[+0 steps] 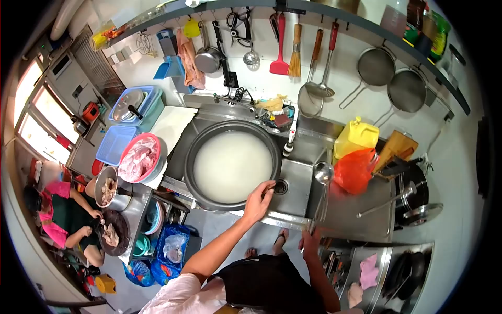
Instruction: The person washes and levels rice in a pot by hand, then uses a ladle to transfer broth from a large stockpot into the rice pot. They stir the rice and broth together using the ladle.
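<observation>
A large dark basin (pixel 233 167) full of cloudy whitish liquid sits over the left part of the steel sink (pixel 300 183). My left hand (pixel 259 201) is at the basin's lower right rim, its fingers bent over the edge. Lower right, my right hand (pixel 309 243) is closed around the handle of a long metal ladle (pixel 323 174), whose round bowl points away from me over the sink's right side. A faucet (pixel 289 142) with a white and red body stands just right of the basin.
Left are a pink bowl of raw meat (pixel 140 158), a blue tray (pixel 116 145) and a metal pot (pixel 112 188). A co-worker (pixel 63 209) handles meat on a round board (pixel 116 233). Right are a yellow jug (pixel 356 137), a red bag (pixel 355 170) and a dark pot (pixel 413 183).
</observation>
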`<act>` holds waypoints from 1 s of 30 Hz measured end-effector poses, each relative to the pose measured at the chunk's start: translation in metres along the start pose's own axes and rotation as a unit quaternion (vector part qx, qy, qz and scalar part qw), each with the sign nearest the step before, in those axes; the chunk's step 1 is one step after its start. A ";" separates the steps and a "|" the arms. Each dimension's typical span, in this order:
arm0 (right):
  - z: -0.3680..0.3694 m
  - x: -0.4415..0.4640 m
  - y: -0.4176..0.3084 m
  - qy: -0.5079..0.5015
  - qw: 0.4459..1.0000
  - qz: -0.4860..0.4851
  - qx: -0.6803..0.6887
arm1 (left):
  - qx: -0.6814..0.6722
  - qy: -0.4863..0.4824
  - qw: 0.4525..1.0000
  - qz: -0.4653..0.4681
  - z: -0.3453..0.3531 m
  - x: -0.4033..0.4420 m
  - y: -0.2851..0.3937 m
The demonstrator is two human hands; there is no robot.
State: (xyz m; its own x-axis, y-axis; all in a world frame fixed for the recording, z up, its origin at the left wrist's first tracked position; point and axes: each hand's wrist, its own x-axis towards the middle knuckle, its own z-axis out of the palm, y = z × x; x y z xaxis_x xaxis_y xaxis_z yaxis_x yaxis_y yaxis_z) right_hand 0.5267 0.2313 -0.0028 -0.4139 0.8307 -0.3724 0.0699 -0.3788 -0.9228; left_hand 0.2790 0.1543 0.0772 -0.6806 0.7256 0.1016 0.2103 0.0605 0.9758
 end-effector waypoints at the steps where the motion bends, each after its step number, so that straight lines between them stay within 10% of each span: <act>1: 0.002 0.030 0.000 -0.015 0.999 0.031 -0.010 | -0.014 0.010 1.000 0.015 0.014 0.023 -0.001; 15: 0.028 0.258 -0.003 -0.232 0.820 0.484 0.199 | 0.044 0.045 0.978 -0.197 0.169 0.256 -0.102; 22: 0.061 0.294 0.014 -0.268 0.822 0.487 0.125 | 0.137 0.094 0.955 -0.244 0.159 0.271 -0.070; 30: 0.091 0.306 0.035 -0.212 0.869 0.168 -0.415 | 0.209 0.023 0.954 -0.212 0.123 0.303 -0.060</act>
State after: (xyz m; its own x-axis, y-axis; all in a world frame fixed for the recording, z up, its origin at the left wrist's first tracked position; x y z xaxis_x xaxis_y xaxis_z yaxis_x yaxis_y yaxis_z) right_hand 0.3201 0.4347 -0.1398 -0.5293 0.4381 -0.7266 0.8086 0.0012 -0.5883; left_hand 0.1465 0.4550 0.0254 -0.7942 0.5456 -0.2675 0.1647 0.6171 0.7695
